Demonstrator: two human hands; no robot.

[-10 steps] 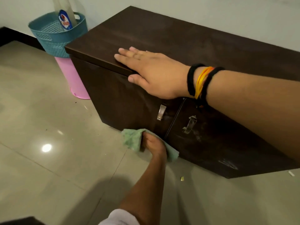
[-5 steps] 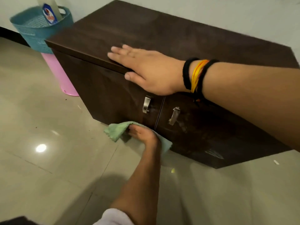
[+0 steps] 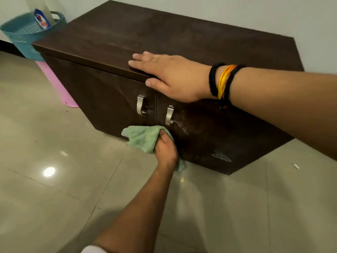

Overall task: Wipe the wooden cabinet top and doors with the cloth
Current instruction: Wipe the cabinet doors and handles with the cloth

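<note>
Fingers [image 3: 165, 138] of the left hand [image 3: 166, 152] clenched around a bunched green cloth [image 3: 144, 137], pressed against the bottom of the cabinet doors right below the seam between them. Most of the cloth sticking out to the left of the fist, a small corner poking out lower right near the floor. Left forearm coming up from the bottom of the view, bit of white sleeve [image 3: 91, 249] at the edge.

Right hand [image 3: 173, 77] laid flat on the front edge of the cabinet top [image 3: 127, 33], fingers stretched out and loose, gripping nothing, thumb hanging over the edge onto the door. Black bands and yellow-orange threads [image 3: 223, 81] around that wrist.

Dark brown wooden cabinet [image 3: 209, 44] sitting on the floor against a pale wall. Two doors: left door [image 3: 102, 99], right door [image 3: 228, 136], each with a metal handle near the seam, left handle [image 3: 140, 107] and right handle [image 3: 169, 115]. Whitish smudges on the right door just beside its handle, plus another pale scuffed patch [image 3: 221, 157] lower down toward the right.

Further out, a teal plastic basket [image 3: 21, 37] at the cabinet's left end with a bottle [image 3: 41, 15] standing in it, label too blurry to read. Pink plastic thing [image 3: 58, 88] under the basket, can't tell exactly what. Glossy grey tiled floor [image 3: 54, 198] with a light reflection and a few small bits of debris near the cabinet.
</note>
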